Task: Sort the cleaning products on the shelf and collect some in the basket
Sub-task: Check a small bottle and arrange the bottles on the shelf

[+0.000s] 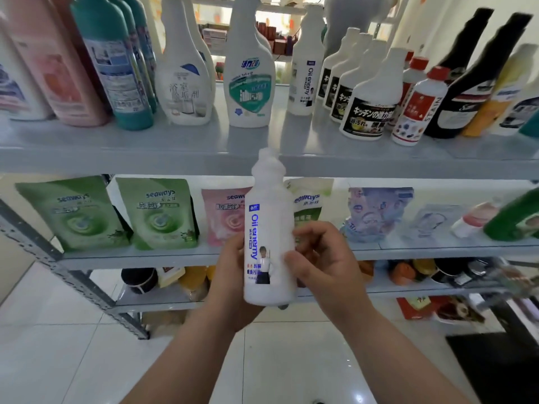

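Head view: left hand [230, 275] and right hand [323, 258] grip the Oil enemy bottle [269, 228] upright before the grey shelf [116, 158], partly hiding pouches [221, 217]. Bottles [55, 68] at the shelf's ends are blurred and cut off; white floor tiles [58, 345] lie below it.

1. I see a white Oil enemy bottle [269, 243] held upright before the grey shelf [116, 153].
2. The left hand [230, 281] grips its left side, the right hand [323, 266] its right.
3. Above the bottle, its twin [304, 80] stands on the shelf.
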`<state>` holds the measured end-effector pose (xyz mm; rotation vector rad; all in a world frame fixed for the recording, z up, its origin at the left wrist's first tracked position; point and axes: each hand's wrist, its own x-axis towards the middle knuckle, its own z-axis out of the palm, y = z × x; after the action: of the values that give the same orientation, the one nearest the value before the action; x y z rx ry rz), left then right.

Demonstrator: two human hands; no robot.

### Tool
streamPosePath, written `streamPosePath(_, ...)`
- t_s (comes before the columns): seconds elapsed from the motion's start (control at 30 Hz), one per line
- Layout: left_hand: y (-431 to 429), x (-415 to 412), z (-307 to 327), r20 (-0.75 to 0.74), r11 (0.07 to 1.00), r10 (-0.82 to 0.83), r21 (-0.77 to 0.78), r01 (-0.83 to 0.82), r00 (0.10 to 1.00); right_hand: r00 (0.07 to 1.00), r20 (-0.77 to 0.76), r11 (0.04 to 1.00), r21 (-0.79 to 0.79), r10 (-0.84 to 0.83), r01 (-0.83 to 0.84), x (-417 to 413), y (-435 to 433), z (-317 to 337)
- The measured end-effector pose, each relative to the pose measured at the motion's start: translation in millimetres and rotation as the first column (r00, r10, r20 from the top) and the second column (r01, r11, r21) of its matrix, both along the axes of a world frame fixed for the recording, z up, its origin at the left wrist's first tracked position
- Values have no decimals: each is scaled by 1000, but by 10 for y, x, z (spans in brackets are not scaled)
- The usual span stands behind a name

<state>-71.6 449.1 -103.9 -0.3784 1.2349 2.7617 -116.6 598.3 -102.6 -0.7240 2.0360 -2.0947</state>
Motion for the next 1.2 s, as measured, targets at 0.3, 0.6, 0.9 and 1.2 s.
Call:
streamPosePath(0.3,-67,380,-49,-259,665,-66,-732,-151,964,928,358,984,-98,-107,151,217,-221,-138)
streamPosePath(0.6,8,156,-146,111,987,96,-136,-80,989,906,417,992,-128,70,-18,307,-309,-306)
streamPosePath(0.9,169,-27,-159,56,987,8,-161,1,998,830,555,998,28,-62,56,-261,91,-310)
streamPosePath(1.2,765,-380,-209,61,972,186,-158,-175,981,665,716,933,-351,211,81,-635,248,-416)
